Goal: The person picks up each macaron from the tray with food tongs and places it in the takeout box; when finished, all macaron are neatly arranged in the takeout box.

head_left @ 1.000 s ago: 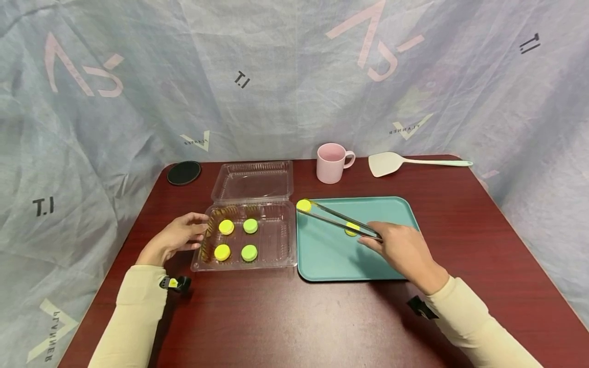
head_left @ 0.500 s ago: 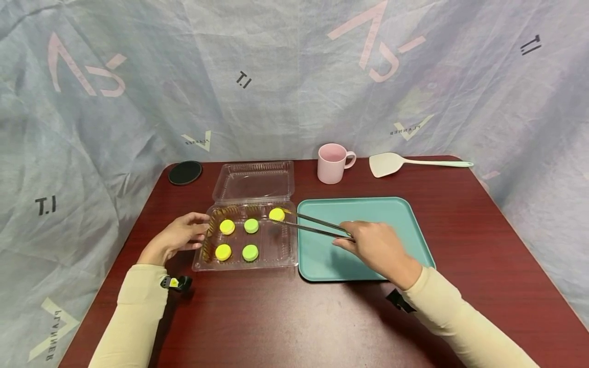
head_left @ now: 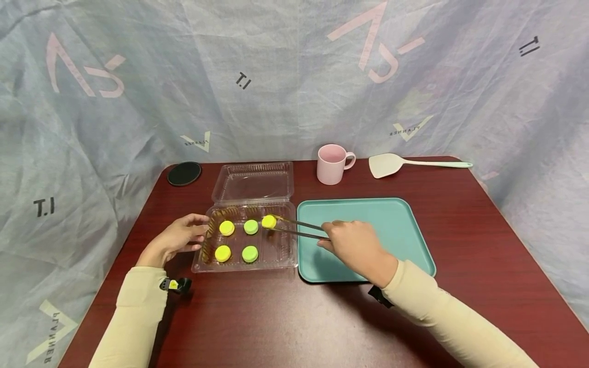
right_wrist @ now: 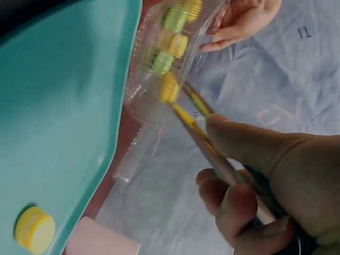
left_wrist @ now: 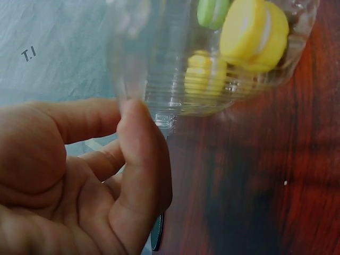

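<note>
In the head view my right hand (head_left: 356, 248) grips long metal tongs (head_left: 304, 224), and their tips hold a yellow macaron (head_left: 269, 221) over the back right part of a clear plastic container (head_left: 276, 267). Two yellow macarons (head_left: 223, 253) and two green macarons (head_left: 250, 254) sit in the container's left and middle parts. My left hand (head_left: 179, 237) is at the container's left side; the left wrist view has its thumb and finger pinching the plastic rim (left_wrist: 130, 79). Another yellow macaron (right_wrist: 35, 230) lies on the tray in the right wrist view, hidden by my right hand in the head view.
The container's lid (head_left: 254, 184) is folded open toward the back. A teal tray (head_left: 382, 220) lies just right of the container. Behind stand a pink mug (head_left: 330, 166), a white spatula (head_left: 385, 165) and a black round coaster (head_left: 184, 173). A fabric backdrop (head_left: 294, 92) hangs behind the table.
My right hand has carried the yellow macaron in the tongs leftward from the tray's back left corner to over the container, beside the back green one. My left hand stays put.
</note>
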{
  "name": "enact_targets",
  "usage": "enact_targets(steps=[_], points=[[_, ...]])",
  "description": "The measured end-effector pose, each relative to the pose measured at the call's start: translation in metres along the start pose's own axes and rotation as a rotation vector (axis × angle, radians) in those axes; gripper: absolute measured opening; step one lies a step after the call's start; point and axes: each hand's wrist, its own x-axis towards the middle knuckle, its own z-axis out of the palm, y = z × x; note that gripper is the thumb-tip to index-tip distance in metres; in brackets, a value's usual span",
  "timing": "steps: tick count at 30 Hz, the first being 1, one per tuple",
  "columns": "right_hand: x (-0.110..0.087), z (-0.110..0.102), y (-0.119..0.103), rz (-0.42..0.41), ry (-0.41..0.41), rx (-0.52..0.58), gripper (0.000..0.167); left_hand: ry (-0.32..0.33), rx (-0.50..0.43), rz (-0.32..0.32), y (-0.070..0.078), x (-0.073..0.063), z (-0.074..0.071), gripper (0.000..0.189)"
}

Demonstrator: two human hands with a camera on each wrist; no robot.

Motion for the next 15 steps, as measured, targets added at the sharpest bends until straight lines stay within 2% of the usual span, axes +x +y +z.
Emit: enact_targets(steps=[5,15], points=[[0.0045,-0.0006,-0.0044,0.029,-0.026,-0.007,0.037,-0.003,-0.009,0.008,-0.0002,0.0002,-0.0002,0.046],[0.0059,-0.0009,-0.0049,0.023,-0.024,-0.020,0.038,-0.012,-0.010,0.015,-0.0034,0.0017,-0.0006,0.047]])
